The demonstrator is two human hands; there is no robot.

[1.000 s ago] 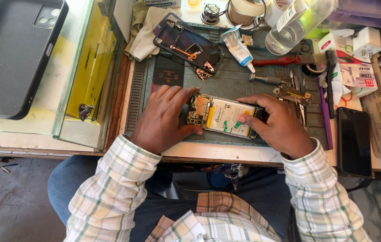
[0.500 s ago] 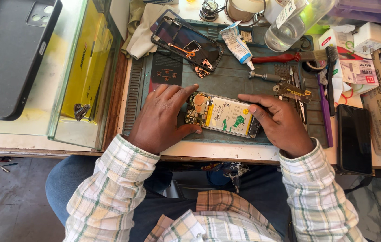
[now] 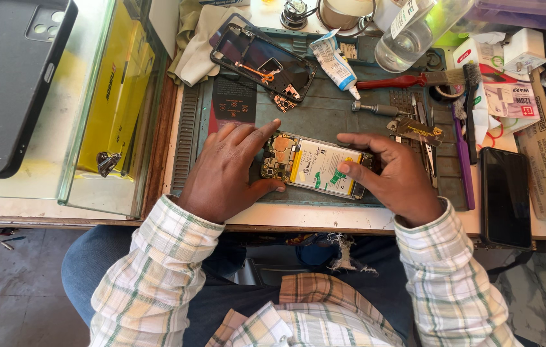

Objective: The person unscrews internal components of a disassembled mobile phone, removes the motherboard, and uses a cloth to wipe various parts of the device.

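Hands [image 3: 315,173] still grip the opened phone [image 3: 315,166], left index finger now stretched over its board

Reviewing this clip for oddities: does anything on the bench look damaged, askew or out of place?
Nothing looks spilled. The opened phone between the hands lies slightly askew, its battery and circuit board exposed. A stripped phone frame lies tilted behind it.

Opened phone [image 3: 317,168] on mat [image 3: 324,115] before me, between my left hand [image 3: 225,173] and right hand [image 3: 395,177]. Phone frame [image 3: 261,63] behind it. Glue tube [image 3: 334,61] right of frame. Another phone [image 3: 505,196] far right. Phone case [image 3: 9,77] far left.
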